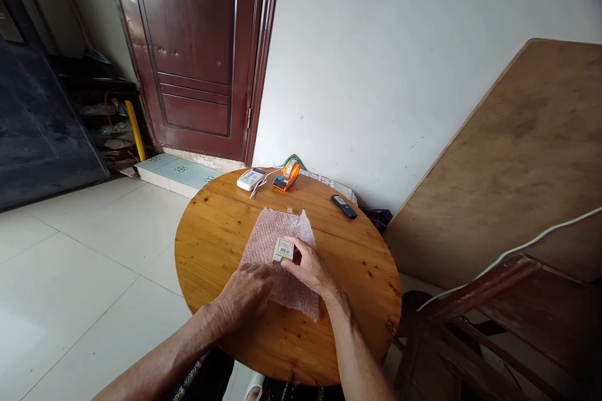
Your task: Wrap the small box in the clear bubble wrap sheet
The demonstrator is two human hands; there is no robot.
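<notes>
A sheet of bubble wrap (277,233) lies flat on the round wooden table (221,244). On its middle sits a small tan box (283,250) with a barcode label. My right hand (308,266) has its fingers closed on the box's right side. Over the near left edge of the bubble wrap rests my left hand (244,294), knuckles up and fingers curled down onto the sheet, just beside the box.
At the table's far edge are a white device with a cord (251,179), an orange tape dispenser (286,177) and a dark remote (343,206). A wooden board (512,156) leans on the wall at right, above a dark wooden chair (512,319). A dark red door (192,44) stands behind.
</notes>
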